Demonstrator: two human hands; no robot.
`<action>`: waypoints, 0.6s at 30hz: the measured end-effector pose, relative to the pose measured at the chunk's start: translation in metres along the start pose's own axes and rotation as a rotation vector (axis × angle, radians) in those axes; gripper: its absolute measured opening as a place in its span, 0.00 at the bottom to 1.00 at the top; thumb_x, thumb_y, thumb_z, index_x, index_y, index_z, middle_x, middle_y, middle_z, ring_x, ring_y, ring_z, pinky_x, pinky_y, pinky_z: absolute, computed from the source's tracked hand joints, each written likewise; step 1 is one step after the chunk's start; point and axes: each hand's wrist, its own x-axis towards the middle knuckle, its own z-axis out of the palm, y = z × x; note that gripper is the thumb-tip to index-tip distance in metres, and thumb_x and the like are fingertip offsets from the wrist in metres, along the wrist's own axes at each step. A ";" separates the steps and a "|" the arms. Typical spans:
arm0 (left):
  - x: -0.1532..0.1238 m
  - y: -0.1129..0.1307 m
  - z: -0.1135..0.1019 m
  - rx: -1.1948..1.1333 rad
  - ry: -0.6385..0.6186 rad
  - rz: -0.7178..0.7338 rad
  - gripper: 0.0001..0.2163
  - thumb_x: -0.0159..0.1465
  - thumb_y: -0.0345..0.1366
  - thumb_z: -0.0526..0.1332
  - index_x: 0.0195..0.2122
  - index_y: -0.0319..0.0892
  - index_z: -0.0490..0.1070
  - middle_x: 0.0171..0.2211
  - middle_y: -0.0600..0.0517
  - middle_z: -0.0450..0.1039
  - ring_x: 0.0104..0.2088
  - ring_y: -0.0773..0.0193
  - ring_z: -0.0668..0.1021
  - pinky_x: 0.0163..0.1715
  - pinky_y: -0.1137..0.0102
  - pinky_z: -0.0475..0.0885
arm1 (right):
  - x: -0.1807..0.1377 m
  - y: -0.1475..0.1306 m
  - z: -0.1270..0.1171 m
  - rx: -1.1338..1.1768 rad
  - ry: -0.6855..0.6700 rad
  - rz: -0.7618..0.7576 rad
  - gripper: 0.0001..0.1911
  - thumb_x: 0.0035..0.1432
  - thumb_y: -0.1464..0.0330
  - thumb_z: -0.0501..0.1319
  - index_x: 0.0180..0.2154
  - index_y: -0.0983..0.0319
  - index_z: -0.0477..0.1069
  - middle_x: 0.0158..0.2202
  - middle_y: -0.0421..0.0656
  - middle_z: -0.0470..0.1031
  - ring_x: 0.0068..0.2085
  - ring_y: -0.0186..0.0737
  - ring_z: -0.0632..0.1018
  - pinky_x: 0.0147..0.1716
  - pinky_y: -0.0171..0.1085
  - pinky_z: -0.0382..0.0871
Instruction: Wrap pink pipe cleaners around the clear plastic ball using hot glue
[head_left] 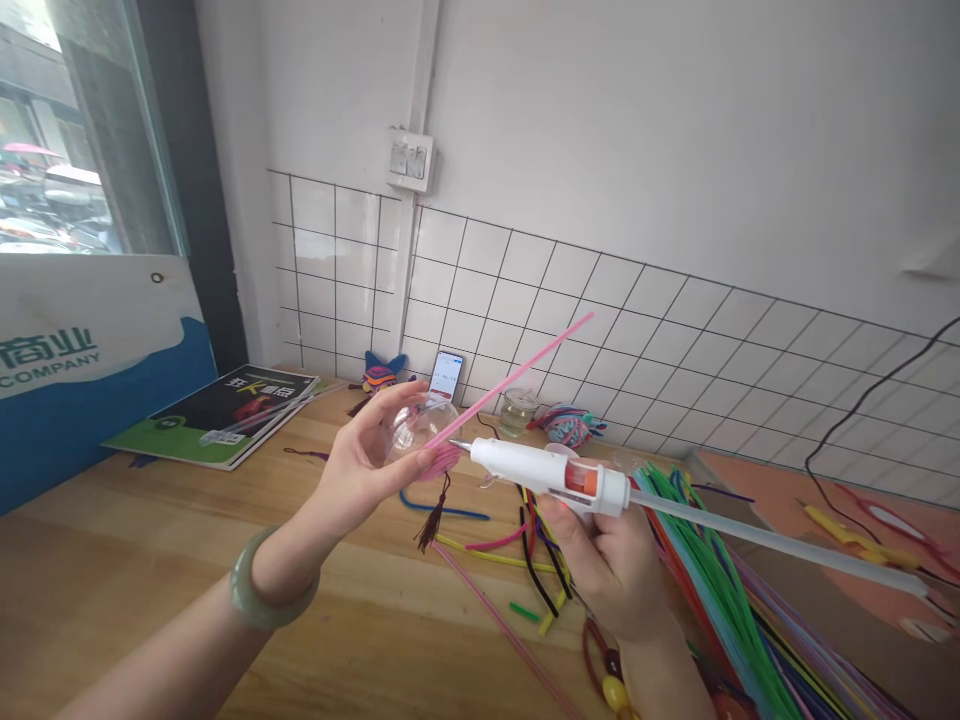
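Observation:
My left hand (pixel 375 452) is closed round a clear plastic ball (pixel 411 426), thumb in front and fingers over the top. Pink pipe cleaner is wound on the ball's lower part, and its loose length (pixel 525 366) sticks up to the right. A dark red tassel (pixel 433 518) hangs beneath. In my right hand (pixel 611 570) is a white hot glue gun (pixel 525 468), gripped by its handle, with a long glue stick (pixel 772 538) out of its back. The nozzle tip is at the pink pipe cleaner beside my left thumb; whether it touches is hard to tell.
Cut pipe cleaner pieces (pixel 534 560) lie on the wooden table (pixel 360 620). At right is a bundle of long pipe cleaners (pixel 739 600). Behind stand a phone (pixel 447 374), a small glass jar (pixel 517 412) and wrapped ornaments (pixel 568 424). Magazines (pixel 247 405) lie at left.

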 end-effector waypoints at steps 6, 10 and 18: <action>0.000 -0.001 -0.001 0.009 -0.015 0.001 0.26 0.56 0.36 0.71 0.57 0.48 0.71 0.57 0.43 0.71 0.58 0.48 0.73 0.59 0.51 0.67 | -0.001 0.002 0.000 -0.016 0.006 0.025 0.08 0.64 0.63 0.59 0.42 0.59 0.72 0.28 0.42 0.74 0.31 0.44 0.78 0.23 0.36 0.73; 0.000 0.001 0.000 0.031 -0.006 0.002 0.27 0.55 0.36 0.72 0.57 0.47 0.71 0.57 0.43 0.72 0.58 0.48 0.73 0.60 0.51 0.66 | 0.000 0.000 0.001 -0.006 0.022 0.029 0.08 0.64 0.63 0.60 0.41 0.59 0.72 0.27 0.42 0.74 0.30 0.44 0.78 0.23 0.36 0.72; 0.000 0.000 0.000 0.023 -0.013 0.007 0.26 0.56 0.35 0.71 0.56 0.47 0.71 0.57 0.44 0.72 0.57 0.49 0.73 0.60 0.52 0.66 | 0.002 -0.005 0.001 0.001 0.029 0.052 0.07 0.64 0.64 0.58 0.39 0.60 0.71 0.31 0.43 0.75 0.30 0.41 0.77 0.22 0.34 0.70</action>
